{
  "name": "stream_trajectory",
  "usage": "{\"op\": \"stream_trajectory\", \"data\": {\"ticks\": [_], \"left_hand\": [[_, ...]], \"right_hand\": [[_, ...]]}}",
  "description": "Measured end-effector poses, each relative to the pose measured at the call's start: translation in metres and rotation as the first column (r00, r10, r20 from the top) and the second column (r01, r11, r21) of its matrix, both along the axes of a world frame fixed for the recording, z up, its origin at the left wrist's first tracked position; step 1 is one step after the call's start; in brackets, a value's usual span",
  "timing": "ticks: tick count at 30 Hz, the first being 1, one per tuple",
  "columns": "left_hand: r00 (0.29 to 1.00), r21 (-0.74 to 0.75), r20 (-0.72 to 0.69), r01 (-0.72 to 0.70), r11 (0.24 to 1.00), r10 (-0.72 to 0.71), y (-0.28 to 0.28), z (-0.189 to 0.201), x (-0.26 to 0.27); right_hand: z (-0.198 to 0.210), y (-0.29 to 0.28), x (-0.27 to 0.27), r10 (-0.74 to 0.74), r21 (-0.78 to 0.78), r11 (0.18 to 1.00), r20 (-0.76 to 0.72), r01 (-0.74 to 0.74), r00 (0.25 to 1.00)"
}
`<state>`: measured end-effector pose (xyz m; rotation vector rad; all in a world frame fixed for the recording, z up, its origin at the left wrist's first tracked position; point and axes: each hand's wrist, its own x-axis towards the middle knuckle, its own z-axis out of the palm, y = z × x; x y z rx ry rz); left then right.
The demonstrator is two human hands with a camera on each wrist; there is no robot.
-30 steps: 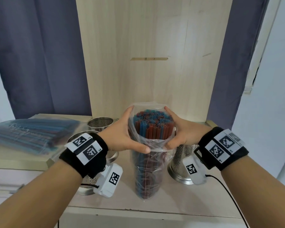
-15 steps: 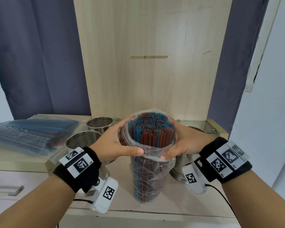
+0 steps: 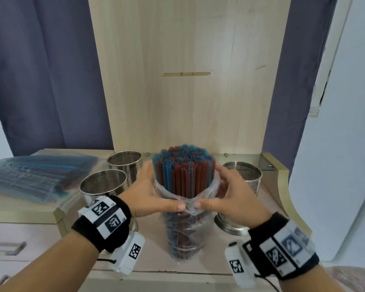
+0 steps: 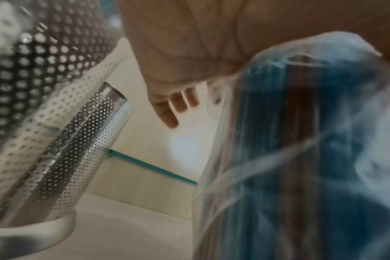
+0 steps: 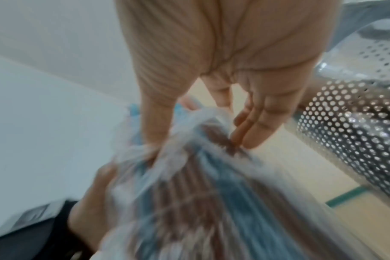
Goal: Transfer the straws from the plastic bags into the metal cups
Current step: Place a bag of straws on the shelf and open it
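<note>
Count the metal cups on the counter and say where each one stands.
3. Two stand left of the straw bundle: a near cup and a far cup behind it. The third cup stands right of the bundle. Others may be hidden.

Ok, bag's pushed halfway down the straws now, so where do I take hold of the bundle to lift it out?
Take the straws on the bare upper part above the bunched bag rim, coming in from both sides. They stand upright in a tight round bundle, so left hand and right hand wrapping opposite sides should keep them together. A grip lower down would probably catch only loose plastic.
</note>
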<state>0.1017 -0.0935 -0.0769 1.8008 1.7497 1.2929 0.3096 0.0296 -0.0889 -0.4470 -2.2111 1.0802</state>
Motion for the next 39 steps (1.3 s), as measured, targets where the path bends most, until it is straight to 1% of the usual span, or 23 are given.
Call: {"op": "stream_trajectory", "data": {"ticks": [1,2,3,4,5,7,9,11,16,18,21,24,26,30,33,35,37,38,39], "left_hand": [[0.997,0.073,-0.035,-0.068,0.995,0.07,0.0,-0.005,0.0],[0.995,0.123,-0.041,-0.082,0.989,0.087,0.001,-0.008,0.002],[0.997,0.139,-0.032,-0.068,0.988,0.073,0.002,-0.01,0.004],[0.998,0.131,-0.027,-0.05,0.99,0.054,0.003,-0.01,0.007],[0.999,0.113,-0.033,-0.036,0.993,0.04,0.005,-0.01,0.01],[0.999,0.078,-0.031,-0.024,0.997,0.027,0.01,-0.011,0.014],[0.999,0.065,-0.018,-0.044,0.997,0.045,0.015,-0.016,0.014],[0.995,0.042,-0.037,-0.086,0.995,0.087,0.017,-0.022,0.011],[0.994,-0.02,-0.018,-0.112,0.993,0.112,0.021,-0.043,-0.004],[0.994,-0.024,0.006,-0.109,0.994,0.109,0.022,-0.045,-0.004],[0.994,0.021,0.027,-0.105,0.994,0.104,0.024,-0.045,-0.001],[0.991,0.08,-0.017,-0.132,0.988,0.134,0.028,-0.04,-0.001],[0.99,0.078,-0.027,-0.138,0.987,0.14,0.03,-0.038,-0.002],[0.989,0.017,0.03,-0.144,0.989,0.143,0.041,-0.047,-0.007],[0.986,-0.052,0.065,-0.149,0.987,0.152,0.048,-0.056,-0.01],[0.979,-0.086,0.097,-0.169,0.982,0.178,0.049,-0.063,-0.01],[0.969,-0.121,0.114,-0.204,0.971,0.218,0.05,-0.066,-0.011],[0.967,-0.132,0.112,-0.214,0.968,0.229,0.05,-0.067,-0.012],[0.966,-0.129,0.107,-0.221,0.967,0.235,0.052,-0.069,-0.014]], "right_hand": [[-0.006,-0.006,0.001,-0.12,0.081,0.989,-0.003,0.12,0.993],[-0.01,-0.013,0.001,-0.188,0.135,0.973,-0.022,0.189,0.982],[-0.012,-0.017,0.0,-0.18,0.155,0.97,-0.052,0.186,0.982],[-0.014,-0.019,-0.003,-0.122,0.133,0.982,-0.081,0.132,0.989],[-0.014,-0.019,-0.005,-0.05,0.072,0.996,-0.13,0.06,0.99],[-0.015,-0.014,-0.011,0.012,-0.041,0.999,-0.174,-0.02,0.985],[-0.016,-0.009,-0.015,0.037,-0.112,0.992,-0.138,-0.053,0.99],[-0.018,-0.007,-0.018,0.079,-0.155,0.984,-0.084,-0.092,0.993],[-0.015,-0.004,-0.025,0.07,-0.12,0.991,0.124,-0.055,0.99],[-0.01,-0.004,-0.026,0.061,-0.132,0.991,0.183,-0.038,0.981],[-0.008,-0.002,-0.029,0.025,-0.122,0.992,0.136,-0.008,0.99],[-0.017,0.003,-0.035,-0.016,-0.102,0.995,0.054,0.022,0.998],[-0.023,0.005,-0.039,-0.005,-0.118,0.993,0.06,0.012,0.998],[-0.032,0.014,-0.05,-0.024,-0.234,0.971,0.085,0.044,0.996],[-0.035,0.02,-0.056,-0.055,-0.283,0.954,0.167,0.101,0.985],[-0.04,0.022,-0.059,-0.062,-0.28,0.951,0.241,0.131,0.969],[-0.042,0.02,-0.061,-0.09,-0.24,0.957,0.287,0.163,0.954],[-0.042,0.019,-0.062,-0.107,-0.213,0.963,0.259,0.165,0.96],[-0.041,0.018,-0.063,-0.124,-0.184,0.97,0.2,0.162,0.972]]}}
